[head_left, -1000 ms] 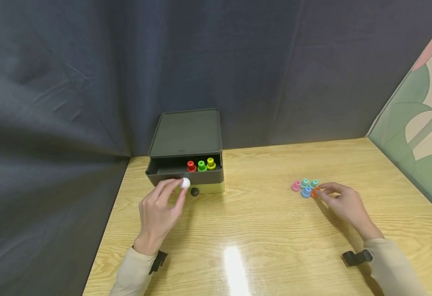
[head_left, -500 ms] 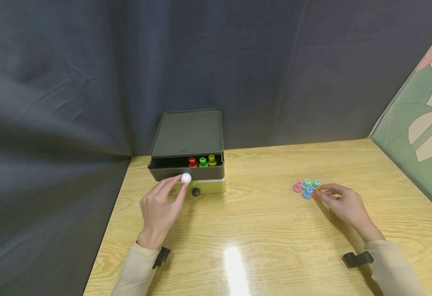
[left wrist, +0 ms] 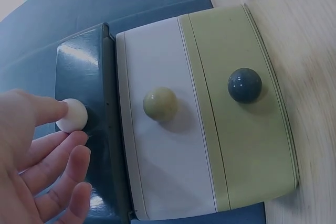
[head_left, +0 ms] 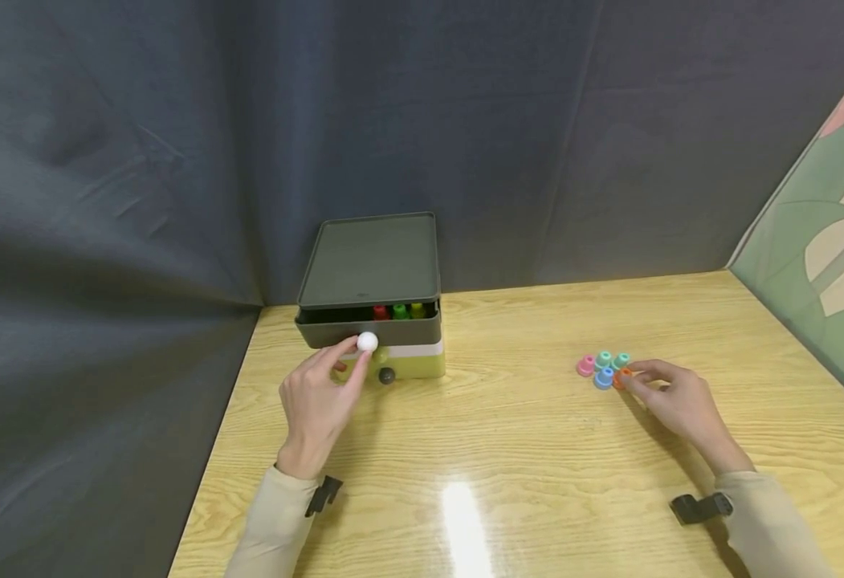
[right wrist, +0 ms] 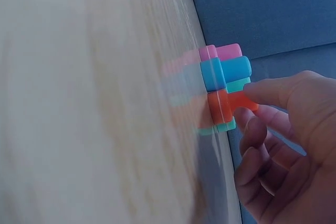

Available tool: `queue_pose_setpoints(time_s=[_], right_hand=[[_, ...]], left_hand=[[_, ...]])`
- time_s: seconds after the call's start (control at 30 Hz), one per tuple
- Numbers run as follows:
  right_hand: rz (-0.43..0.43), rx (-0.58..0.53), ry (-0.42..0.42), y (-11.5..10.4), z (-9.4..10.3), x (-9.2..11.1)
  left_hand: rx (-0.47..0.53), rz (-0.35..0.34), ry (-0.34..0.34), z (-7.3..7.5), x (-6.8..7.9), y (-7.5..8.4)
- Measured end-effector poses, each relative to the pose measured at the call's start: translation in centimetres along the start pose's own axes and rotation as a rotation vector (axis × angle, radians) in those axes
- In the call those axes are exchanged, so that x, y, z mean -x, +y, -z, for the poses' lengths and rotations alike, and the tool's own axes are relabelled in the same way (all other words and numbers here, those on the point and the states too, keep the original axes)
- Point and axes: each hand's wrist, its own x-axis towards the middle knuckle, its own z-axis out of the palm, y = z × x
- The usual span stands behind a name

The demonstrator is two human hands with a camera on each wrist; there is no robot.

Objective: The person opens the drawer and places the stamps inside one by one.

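My left hand (head_left: 318,401) pinches the round white knob (head_left: 367,342) of the dark top drawer (head_left: 335,331) between thumb and fingers. That drawer sticks partly out of a small drawer box (head_left: 371,261), and the tops of a red peg (head_left: 381,312), a green peg (head_left: 400,311) and a yellow peg (head_left: 417,310) show inside. Over to the right, my right hand (head_left: 678,401) pinches an orange peg (right wrist: 241,100) by its narrow top; its wide base is at the table. Against it stand a blue peg (head_left: 605,378), a pink peg (head_left: 586,365) and two mint pegs (head_left: 603,360).
Below the top drawer are a white drawer (left wrist: 163,166) with an olive knob (left wrist: 160,104) and a yellow-green drawer (left wrist: 241,145) with a dark knob (left wrist: 244,85), both closed. A dark curtain (head_left: 494,144) hangs behind the wooden table (head_left: 523,449).
My left hand has pushed the top drawer further into the box, so less of the pegs inside shows. My right hand stays at the orange peg.
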Motion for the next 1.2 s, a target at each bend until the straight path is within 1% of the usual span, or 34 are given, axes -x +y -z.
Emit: queue_pose_setpoints(time_s=[0.2, 0.47, 0.73, 1.07, 1.13, 1.2], right_hand=[[-0.005, -0.009, 0.009, 0.0, 0.1, 0.3], [0.01, -0.012, 0.02, 0.1, 0.2, 0.4], [0.0, -0.017, 0.005, 0.0, 0.5, 0.7], [-0.021, -0.033, -0.019, -0.3, 0.5, 0.6], [-0.022, -0.033, -0.018, -0.3, 0.5, 0.6], [-0.025, -0.035, -0.017, -0.4, 0.6, 0.6]], left_hand=[[-0.007, 0.027, -0.004, -0.3, -0.3, 0.2], [0.004, 0.071, -0.031, -0.8, -0.9, 0.4], [0.013, 0.086, -0.047, -1.3, -1.2, 0.1], [0.001, 0.118, -0.049, -1.3, -1.5, -0.2], [-0.005, 0.12, -0.06, -1.4, -1.4, -0.3], [-0.019, 0.128, -0.087, -1.5, -1.2, -0.4]])
